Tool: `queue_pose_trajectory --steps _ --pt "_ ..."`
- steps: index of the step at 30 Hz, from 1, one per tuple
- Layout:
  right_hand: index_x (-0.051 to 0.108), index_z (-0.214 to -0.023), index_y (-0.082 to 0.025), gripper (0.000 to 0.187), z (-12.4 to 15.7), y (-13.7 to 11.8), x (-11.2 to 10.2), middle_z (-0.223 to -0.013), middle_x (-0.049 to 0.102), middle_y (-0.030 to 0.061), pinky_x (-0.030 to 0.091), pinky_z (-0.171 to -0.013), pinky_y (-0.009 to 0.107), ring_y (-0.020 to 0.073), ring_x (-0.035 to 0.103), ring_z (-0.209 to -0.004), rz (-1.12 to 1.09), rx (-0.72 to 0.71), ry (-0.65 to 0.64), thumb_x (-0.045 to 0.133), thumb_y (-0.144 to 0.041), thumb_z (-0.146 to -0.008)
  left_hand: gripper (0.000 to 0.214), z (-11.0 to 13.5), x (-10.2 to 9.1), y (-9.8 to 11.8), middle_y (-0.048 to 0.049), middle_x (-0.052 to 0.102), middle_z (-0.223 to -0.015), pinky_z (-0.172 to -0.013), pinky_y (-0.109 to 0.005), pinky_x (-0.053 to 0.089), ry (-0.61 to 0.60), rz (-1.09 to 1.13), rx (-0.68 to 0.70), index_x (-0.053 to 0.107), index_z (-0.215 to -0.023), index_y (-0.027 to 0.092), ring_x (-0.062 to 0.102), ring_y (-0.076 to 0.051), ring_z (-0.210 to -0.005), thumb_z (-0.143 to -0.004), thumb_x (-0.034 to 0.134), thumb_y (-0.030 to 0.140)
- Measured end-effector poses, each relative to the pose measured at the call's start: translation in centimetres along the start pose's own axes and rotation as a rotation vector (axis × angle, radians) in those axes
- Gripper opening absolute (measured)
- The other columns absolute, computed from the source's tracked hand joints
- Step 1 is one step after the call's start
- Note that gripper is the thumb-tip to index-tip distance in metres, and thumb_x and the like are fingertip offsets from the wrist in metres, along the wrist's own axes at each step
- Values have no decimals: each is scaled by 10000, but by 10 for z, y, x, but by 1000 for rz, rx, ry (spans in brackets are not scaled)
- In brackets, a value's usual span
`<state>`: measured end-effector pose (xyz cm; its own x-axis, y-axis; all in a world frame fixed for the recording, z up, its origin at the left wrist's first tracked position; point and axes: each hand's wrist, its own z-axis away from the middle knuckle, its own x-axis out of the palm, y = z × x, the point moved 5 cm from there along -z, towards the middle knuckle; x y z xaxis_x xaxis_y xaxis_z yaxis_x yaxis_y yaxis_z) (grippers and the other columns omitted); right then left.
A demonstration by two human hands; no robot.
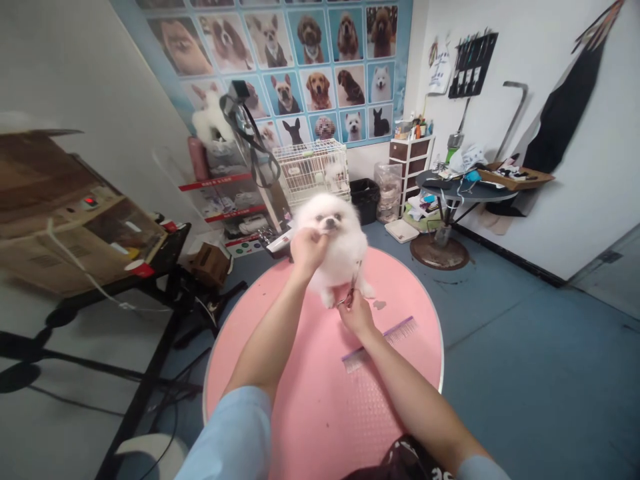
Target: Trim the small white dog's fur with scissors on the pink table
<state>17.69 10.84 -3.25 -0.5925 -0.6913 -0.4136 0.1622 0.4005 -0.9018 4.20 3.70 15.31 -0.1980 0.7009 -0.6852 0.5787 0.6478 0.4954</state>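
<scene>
A fluffy white dog (343,250) sits upright on the round pink grooming table (295,413), its head toward me. My left hand (307,249) is closed at the side of its muzzle and chin, with thumb and fingers pinched there; what exactly lies between the fingertips is partly hidden. In my right hand (358,313) is a pair of scissors (355,275), blades pointing up beside the dog's chest and front leg. Under my right forearm lies a metal comb (403,329) with a purple spine, partly covered by the arm. A small grey patch (379,305) shows near the dog's paw.
Behind the table stand a white wire cage (313,170) and a black bin (365,200). On the right is a dark round table (465,190) loaded with tools and a tray. A wooden-looking cabinet (90,240) and black stand legs are on the left.
</scene>
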Motion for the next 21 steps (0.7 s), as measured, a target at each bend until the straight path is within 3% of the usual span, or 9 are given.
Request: queue_pose_trajectory --steps 2,7,11,14,17,21 --pt "588 -1082 -206 339 -5 -1 -5 -999 685 71 485 -784 326 251 654 -945 14 -34 -10 677 -229 -755 257 -1 2 -1 -40 605 -704 -663 -298 352 -4 4 -6 460 -617 205 555 -194 -725 -813 608 281" --pt "591 -1009 -214 216 -17 1 -18 -909 680 56 471 -772 330 240 652 -883 72 -38 -39 605 -185 -795 250 -2 4 0 -35 601 -696 -660 -296 348 12 12 -31 471 -627 205 549 -191 -710 -812 613 294" --pt "577 -1087 -217 312 -25 0 -26 -1015 683 71 459 -760 323 246 647 -927 96 -103 -38 650 -228 -784 248 -1 4 1 -36 587 -698 -657 -302 345 51 -12 -30 453 -629 210 531 -189 -693 -809 599 298" --pt "574 -1074 -213 257 -28 3 -29 -954 681 58 448 -747 315 230 652 -878 80 -118 -78 592 -196 -818 252 1 4 1 -38 578 -691 -656 -304 351 67 -20 -41 445 -623 212 529 -188 -687 -809 586 307" --pt "583 -1088 -210 306 -30 5 -34 -992 680 71 451 -743 318 241 652 -891 82 -155 -109 659 -250 -795 235 2 4 -3 -43 601 -709 -662 -300 363 93 -32 -76 474 -629 207 547 -189 -701 -805 585 316" --pt "583 -1189 -213 374 -33 1 -40 -1035 692 83 458 -746 319 247 666 -908 108 -161 -158 597 -175 -818 178 4 1 -8 -49 637 -742 -675 -297 371 142 -50 -140 543 -657 199 574 -197 -733 -787 600 308"
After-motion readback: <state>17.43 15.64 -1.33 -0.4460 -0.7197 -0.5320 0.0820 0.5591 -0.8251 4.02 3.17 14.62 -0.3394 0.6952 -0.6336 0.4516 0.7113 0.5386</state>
